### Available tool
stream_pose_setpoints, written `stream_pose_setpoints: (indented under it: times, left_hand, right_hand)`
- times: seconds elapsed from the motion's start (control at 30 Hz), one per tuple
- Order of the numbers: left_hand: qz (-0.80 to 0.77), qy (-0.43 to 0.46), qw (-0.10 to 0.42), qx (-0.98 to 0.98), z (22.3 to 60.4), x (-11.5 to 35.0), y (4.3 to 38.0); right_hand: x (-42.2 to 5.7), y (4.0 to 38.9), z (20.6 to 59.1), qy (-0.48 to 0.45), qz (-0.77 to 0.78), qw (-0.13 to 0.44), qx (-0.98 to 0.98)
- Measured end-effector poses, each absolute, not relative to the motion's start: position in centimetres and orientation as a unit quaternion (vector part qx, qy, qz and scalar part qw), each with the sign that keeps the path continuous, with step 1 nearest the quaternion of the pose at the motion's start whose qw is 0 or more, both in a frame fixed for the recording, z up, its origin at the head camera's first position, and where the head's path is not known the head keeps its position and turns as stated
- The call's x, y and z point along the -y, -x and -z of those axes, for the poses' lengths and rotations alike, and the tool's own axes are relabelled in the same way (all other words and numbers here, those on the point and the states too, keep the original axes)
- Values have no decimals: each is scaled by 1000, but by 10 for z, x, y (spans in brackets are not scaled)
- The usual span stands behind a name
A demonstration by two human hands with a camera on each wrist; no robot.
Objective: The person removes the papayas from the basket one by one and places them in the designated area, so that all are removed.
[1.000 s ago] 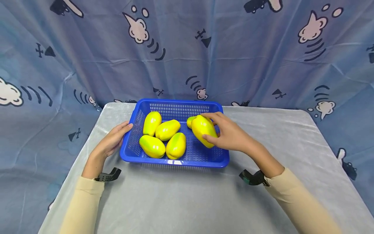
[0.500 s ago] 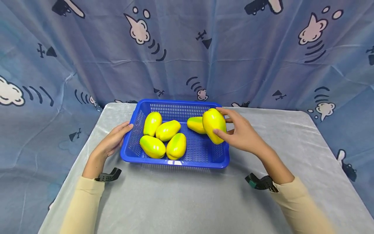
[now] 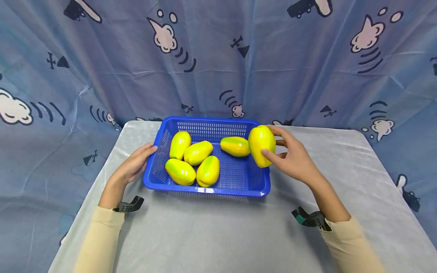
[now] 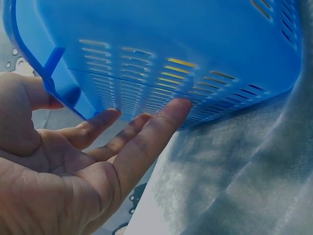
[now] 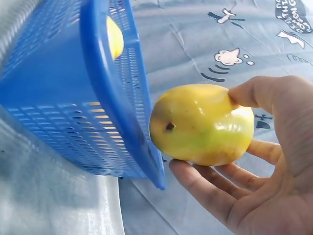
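Observation:
A blue plastic basket (image 3: 205, 191) with slotted walls stands on the table. My left hand (image 3: 138, 162) holds its left end, the thumb at the rim and the fingers against the outer wall (image 4: 112, 98) in the left wrist view. My right hand (image 3: 295, 155) grips a yellow-green papaya (image 3: 261, 146) between thumb and fingers, above the basket's right end. In the right wrist view this papaya (image 5: 203, 125) shows a dark spot on one end. Inside the basket, one papaya (image 3: 235, 146) lies right of the middle, and several more, including one papaya (image 3: 208, 171), cluster on the left.
A grey-white cloth covers the table (image 3: 211, 235), which extends to both sides of the basket and in front of it. A blue patterned curtain (image 3: 211, 76) hangs right behind the table's back edge.
My right hand has carried its papaya up and to the right, from inside the basket to over its right rim, uncovering the papaya behind. My left hand has stayed at the basket.

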State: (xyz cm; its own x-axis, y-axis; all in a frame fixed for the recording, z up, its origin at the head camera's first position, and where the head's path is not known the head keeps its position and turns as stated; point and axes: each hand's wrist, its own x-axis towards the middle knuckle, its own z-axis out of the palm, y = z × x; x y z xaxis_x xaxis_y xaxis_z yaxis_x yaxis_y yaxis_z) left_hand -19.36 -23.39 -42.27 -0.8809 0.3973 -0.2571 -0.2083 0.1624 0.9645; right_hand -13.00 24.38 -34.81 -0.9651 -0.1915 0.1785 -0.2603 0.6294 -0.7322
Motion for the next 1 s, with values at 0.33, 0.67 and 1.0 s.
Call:
stream_pose_setpoints:
  times: [0.33, 0.67, 1.0]
  left_hand:
    - [-654, -69, 240, -714, 422, 233, 193]
    - [-657, -68, 242, -711, 421, 233, 191]
    - [-662, -64, 243, -707, 421, 233, 191]
  right_hand:
    - [-258, 124, 351, -93, -436, 77, 892]
    - [-271, 125, 367, -53, -439, 88, 892]
    - [-282, 127, 391, -6, -442, 92, 892]
